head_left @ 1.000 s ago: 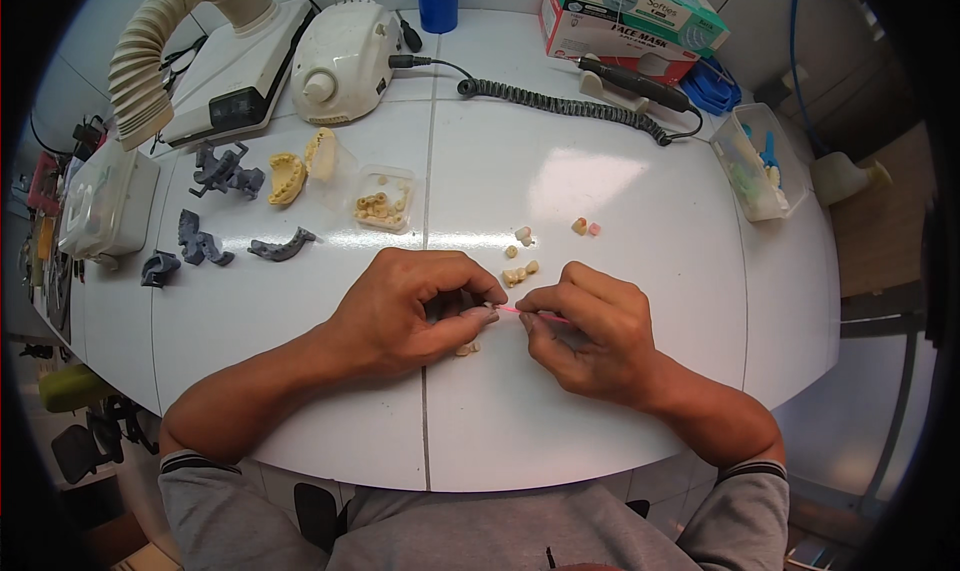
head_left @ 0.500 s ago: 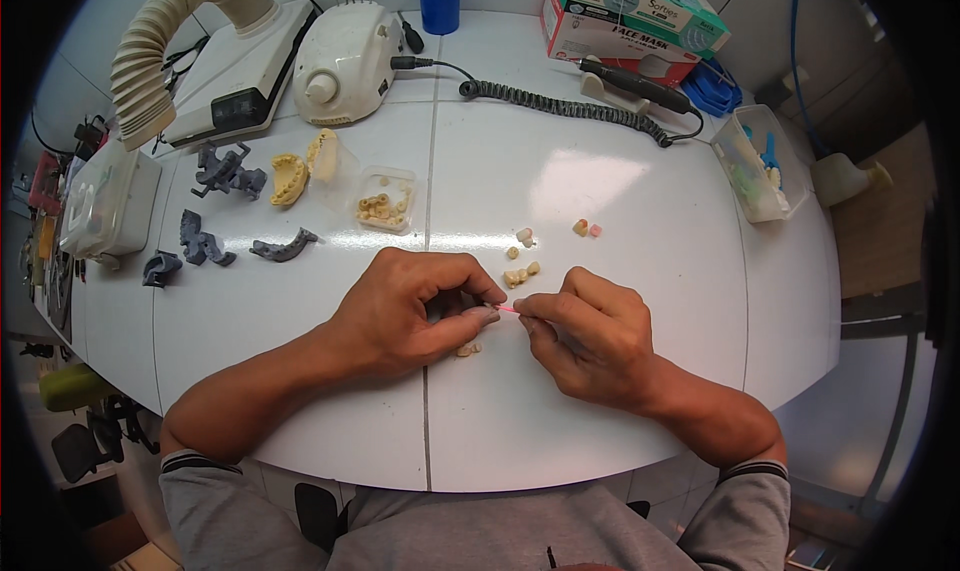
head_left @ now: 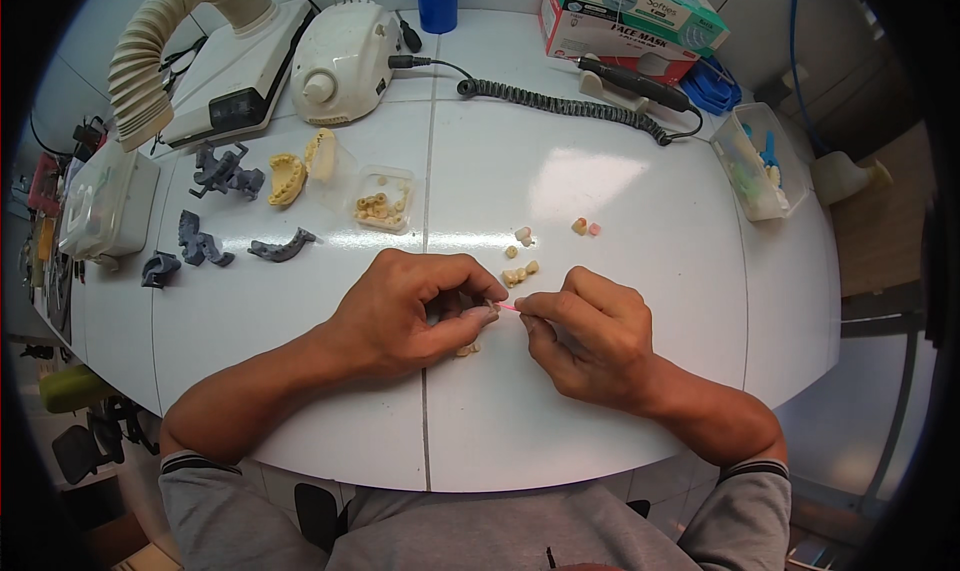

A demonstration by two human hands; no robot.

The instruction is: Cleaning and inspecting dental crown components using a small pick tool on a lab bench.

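My left hand point(head_left: 415, 311) is closed in a pinch, thumb and forefinger around a tiny piece that the fingertips mostly hide. Opposite it, my right hand point(head_left: 598, 336) grips a thin pink stick point(head_left: 509, 308), whose tip meets the left fingertips. Just beyond the hands lies a joined row of tooth-coloured dental crowns point(head_left: 520, 275), with a single crown point(head_left: 511, 253) and a whitish crown point(head_left: 524, 236) behind it. More small crowns point(head_left: 468, 351) lie below my left hand, partly covered by it.
Dark grey dental models point(head_left: 228, 171), a yellow dental cast point(head_left: 287, 179) and a clear box of crowns point(head_left: 382, 203) stand at left. Behind are a white control unit point(head_left: 343, 66), a ribbed hose point(head_left: 150, 61) and a handpiece point(head_left: 635, 84) on a coiled cord. A clear bin point(head_left: 755, 171) stands right.
Both hands hold nearly the same pose and place. The pink stick's tip stays at the left fingertips, with only a very slight shift of the fingers.
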